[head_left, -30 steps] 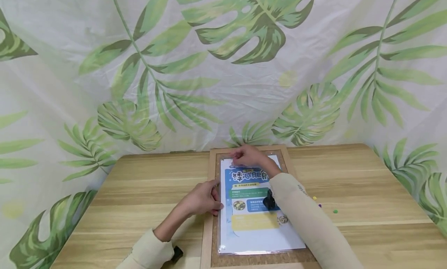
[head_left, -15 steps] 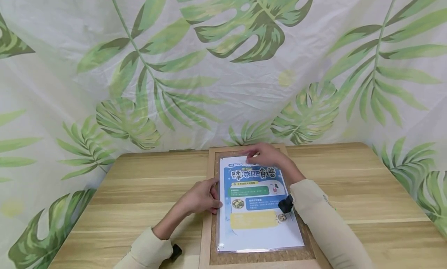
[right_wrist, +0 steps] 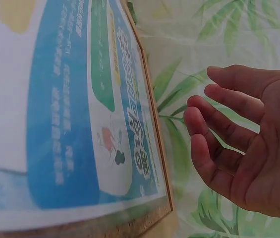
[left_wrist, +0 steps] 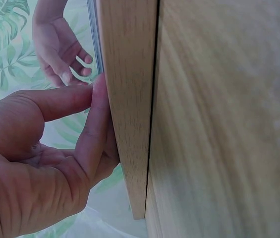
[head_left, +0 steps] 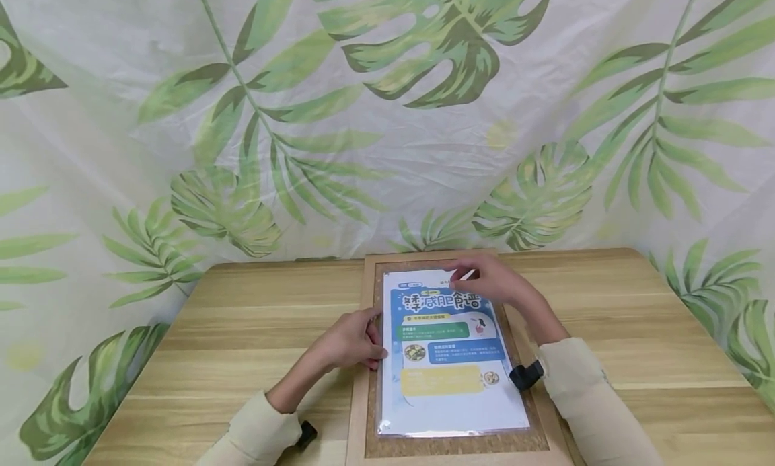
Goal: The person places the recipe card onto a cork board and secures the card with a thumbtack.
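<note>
A printed poster (head_left: 454, 412) in a clear sleeve lies on a cork board (head_left: 472, 445) with a wooden frame (head_left: 357, 412). My left hand (head_left: 350, 341) rests at the poster's left edge, its index finger and thumb pressing along the border. In the left wrist view, the left fingertips (left_wrist: 99, 84) sit right at the inner side of the wooden frame. Over the poster's upper right part hovers my right hand (head_left: 493, 279), fingers loosely bent. The right wrist view shows that hand (right_wrist: 249, 139) apart from the poster (right_wrist: 65, 148), with nothing in its fingers.
The board lies on a wooden table (head_left: 254, 318), near its back edge. Behind it hangs a leaf-patterned cloth (head_left: 424, 163). Black straps or devices (head_left: 525, 376) are worn at both wrists.
My right hand has moved right along the poster's top, from its upper left part to its upper right, uncovering the title. My left hand has stayed at the left edge.
</note>
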`<state>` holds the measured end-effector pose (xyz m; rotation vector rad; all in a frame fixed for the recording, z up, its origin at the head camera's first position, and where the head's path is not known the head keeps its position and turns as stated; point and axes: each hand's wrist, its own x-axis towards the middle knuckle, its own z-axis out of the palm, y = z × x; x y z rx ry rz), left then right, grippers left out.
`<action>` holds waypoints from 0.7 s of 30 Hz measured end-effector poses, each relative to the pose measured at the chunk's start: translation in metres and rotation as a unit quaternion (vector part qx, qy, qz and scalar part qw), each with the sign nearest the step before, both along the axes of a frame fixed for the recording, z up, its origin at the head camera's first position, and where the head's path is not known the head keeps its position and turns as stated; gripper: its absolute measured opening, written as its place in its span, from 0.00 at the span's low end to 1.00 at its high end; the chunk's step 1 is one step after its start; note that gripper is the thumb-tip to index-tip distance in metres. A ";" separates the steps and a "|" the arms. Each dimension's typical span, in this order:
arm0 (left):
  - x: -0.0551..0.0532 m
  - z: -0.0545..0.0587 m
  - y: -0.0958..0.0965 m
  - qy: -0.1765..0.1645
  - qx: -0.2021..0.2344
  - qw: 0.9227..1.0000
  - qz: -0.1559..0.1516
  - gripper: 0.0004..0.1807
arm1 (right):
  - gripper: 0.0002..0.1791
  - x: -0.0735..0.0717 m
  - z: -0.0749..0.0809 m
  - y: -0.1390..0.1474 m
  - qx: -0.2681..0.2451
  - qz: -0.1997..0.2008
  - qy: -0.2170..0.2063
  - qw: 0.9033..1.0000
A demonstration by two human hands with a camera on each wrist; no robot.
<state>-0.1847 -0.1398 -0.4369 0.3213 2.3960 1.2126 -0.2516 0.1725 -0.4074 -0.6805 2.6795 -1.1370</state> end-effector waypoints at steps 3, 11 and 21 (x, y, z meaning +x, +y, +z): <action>0.000 0.001 0.000 0.000 0.002 1.000 -0.001 0.51 | 0.22 0.007 -0.001 0.008 -0.002 0.003 -0.001 1.000; 0.001 0.001 0.000 -0.002 0.001 1.000 0.003 0.52 | 0.20 0.025 -0.002 0.031 0.026 -0.019 -0.004 0.999; 0.000 0.000 0.000 0.005 -0.006 1.000 0.000 0.51 | 0.20 0.043 -0.002 0.065 0.028 -0.037 -0.001 0.999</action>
